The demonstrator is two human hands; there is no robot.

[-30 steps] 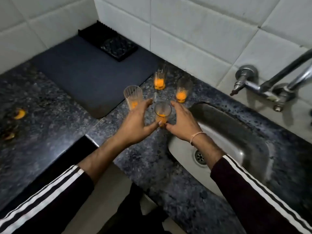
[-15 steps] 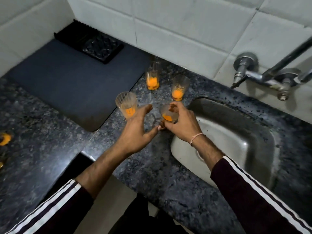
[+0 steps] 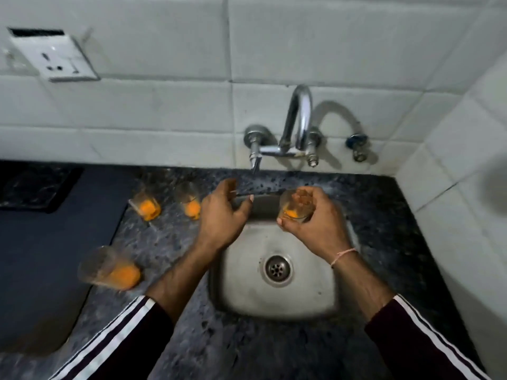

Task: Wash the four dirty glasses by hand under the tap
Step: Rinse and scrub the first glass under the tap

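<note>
Over sink (image 3: pixel 277 305): right hand (image 3: pixel 310 226) grips glass (image 3: pixel 295 208); left hand (image 3: pixel 222 218) loose, empty.

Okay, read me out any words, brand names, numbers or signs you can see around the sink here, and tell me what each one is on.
No readable text anywhere.
Switch and socket plate on the wall: only holes and a rocker, no lettering legible.
Tap: no brand mark visible.
Glass held in the right hand and the three glasses on the counter: plain, and blurred.
Sleeves: white stripes only, no logo.
</note>
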